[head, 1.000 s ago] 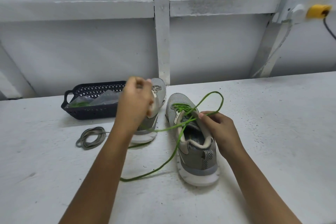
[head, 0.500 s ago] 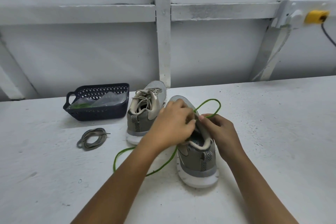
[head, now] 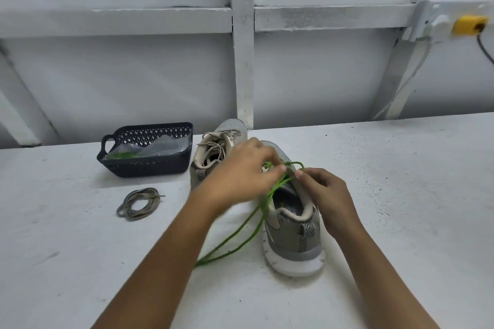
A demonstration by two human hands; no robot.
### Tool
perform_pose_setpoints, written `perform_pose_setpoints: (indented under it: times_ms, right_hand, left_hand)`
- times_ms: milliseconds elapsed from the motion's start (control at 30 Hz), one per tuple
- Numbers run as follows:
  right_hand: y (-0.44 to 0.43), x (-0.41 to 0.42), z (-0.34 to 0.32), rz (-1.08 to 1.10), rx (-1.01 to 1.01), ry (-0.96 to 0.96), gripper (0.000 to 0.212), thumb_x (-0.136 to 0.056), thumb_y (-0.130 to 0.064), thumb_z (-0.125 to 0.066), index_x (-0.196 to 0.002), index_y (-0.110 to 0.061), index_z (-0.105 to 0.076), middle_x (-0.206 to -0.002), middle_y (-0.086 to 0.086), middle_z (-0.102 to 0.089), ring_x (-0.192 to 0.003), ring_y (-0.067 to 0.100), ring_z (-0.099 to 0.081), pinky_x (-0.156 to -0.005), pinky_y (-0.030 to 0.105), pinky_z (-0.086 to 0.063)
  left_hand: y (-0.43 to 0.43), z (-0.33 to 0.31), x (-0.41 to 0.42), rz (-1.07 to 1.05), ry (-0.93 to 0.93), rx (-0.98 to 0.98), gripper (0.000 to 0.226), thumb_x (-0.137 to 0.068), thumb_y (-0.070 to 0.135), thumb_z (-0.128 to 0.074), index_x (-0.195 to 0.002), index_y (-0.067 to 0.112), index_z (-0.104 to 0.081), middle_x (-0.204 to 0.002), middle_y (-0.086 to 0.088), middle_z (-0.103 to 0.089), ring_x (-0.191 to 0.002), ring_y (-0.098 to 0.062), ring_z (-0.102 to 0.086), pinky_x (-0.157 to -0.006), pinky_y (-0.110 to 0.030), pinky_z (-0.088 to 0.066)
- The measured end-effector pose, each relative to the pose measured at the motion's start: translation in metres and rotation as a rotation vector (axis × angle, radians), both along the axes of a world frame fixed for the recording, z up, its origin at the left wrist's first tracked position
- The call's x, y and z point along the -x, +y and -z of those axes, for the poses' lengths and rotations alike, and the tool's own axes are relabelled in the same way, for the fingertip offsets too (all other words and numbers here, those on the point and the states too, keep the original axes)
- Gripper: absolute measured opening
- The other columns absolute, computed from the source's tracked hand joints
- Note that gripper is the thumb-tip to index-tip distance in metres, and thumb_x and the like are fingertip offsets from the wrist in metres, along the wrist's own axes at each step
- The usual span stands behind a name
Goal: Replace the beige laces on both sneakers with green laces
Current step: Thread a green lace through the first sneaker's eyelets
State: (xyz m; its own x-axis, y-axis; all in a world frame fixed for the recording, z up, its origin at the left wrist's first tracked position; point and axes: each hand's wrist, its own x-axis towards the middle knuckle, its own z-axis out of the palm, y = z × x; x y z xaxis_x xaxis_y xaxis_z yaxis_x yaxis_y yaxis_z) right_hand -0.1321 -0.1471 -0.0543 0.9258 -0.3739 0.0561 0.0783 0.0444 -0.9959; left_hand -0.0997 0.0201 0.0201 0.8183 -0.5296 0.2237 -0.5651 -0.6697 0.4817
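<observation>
Step in hand: we judge that we are threading the thin green cord lace [head: 263, 204] through the upper eyelets of the right-hand grey mesh sneaker with a white sole [head: 294, 238].
Doing it well: we should feed the tip squarely into the eyelet, draw both strands even, and steady the tongue so the crossings lie flat.
Left hand: our left hand [head: 240, 171], slightly blurred, pinches the lace at its fingertips above the eyelets.
Right hand: our right hand [head: 324, 195], fingers curled, pinches the lace's loop beside the tongue.
Lace and hands: it runs between both sets of fingertips, then two strands trail toward 7 o'clock across the white table [head: 401, 195].
Other sneaker: the matching grey sneaker with beige laces [head: 213, 149] stands at 11 o'clock from the left hand, not yet relaced.
Removed lace: the coiled beige lace [head: 125, 211] lies at 9 o'clock, well apart.
</observation>
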Motion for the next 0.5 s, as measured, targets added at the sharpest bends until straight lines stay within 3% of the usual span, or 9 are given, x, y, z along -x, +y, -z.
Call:
perform_pose_setpoints:
  times_ms: [100, 233, 300, 367, 500]
  right_hand:
    - [0.0, 0.001, 0.0, -0.004, -0.009, 0.0, 0.008, -0.08, -0.02, -0.072, -0.082, -0.013, -0.071, -0.071, -0.004, -0.072, -0.066, 0.002, -0.066, -0.057, 0.014, -0.049]
    - [-0.001, 0.001, 0.0, 0.007, 0.004, 0.007, 0.008, -0.082, -0.02, -0.071, -0.083, -0.012, -0.071, -0.074, -0.002, -0.072, -0.068, 0.003, -0.066, -0.058, 0.014, -0.05]
    - [-0.001, 0.001, 0.0, 0.007, 0.01, 0.01, 0.008, -0.082, -0.019, -0.07, -0.086, -0.011, -0.072, -0.078, 0.0, -0.073, -0.072, 0.005, -0.067, -0.062, 0.016, -0.052]
    - [-0.002, 0.001, 0.0, 0.005, 0.021, 0.014, 0.01, -0.083, -0.018, -0.07, -0.088, -0.01, -0.072, -0.082, 0.003, -0.073, -0.076, 0.008, -0.067, -0.067, 0.02, -0.054]
    - [0.0, 0.0, -0.001, 0.014, 0.03, 0.019, 0.009, -0.081, -0.019, -0.071, -0.085, -0.01, -0.071, -0.08, 0.003, -0.072, -0.074, 0.008, -0.066, -0.068, 0.022, -0.053]
  left_hand:
    - [-0.021, 0.017, 0.005, -0.056, -0.24, -0.336, 0.035, -0.09, 0.047, -0.051, -0.11, 0.021, -0.06, -0.122, -0.004, -0.044, -0.118, -0.024, -0.035, -0.099, -0.039, -0.031]
    - [-0.029, 0.025, 0.008, -0.049, -0.342, -0.323, 0.028, -0.095, 0.035, -0.045, -0.112, 0.018, -0.059, -0.121, -0.004, -0.042, -0.117, -0.025, -0.034, -0.094, -0.038, -0.032]
    - [-0.024, 0.024, 0.008, 0.012, -0.23, -0.161, 0.024, -0.095, 0.034, -0.048, -0.107, 0.019, -0.063, -0.114, -0.001, -0.044, -0.113, -0.022, -0.034, -0.096, -0.034, -0.032]
    - [-0.015, 0.018, 0.01, 0.084, 0.006, 0.028, 0.015, -0.092, 0.03, -0.056, -0.095, 0.021, -0.067, -0.103, 0.003, -0.044, -0.109, -0.017, -0.035, -0.093, -0.024, -0.028]
    - [0.003, 0.011, 0.01, 0.128, 0.225, 0.082, 0.011, -0.09, 0.031, -0.061, -0.08, 0.032, -0.066, -0.091, 0.011, -0.04, -0.106, -0.012, -0.037, -0.086, -0.021, -0.028]
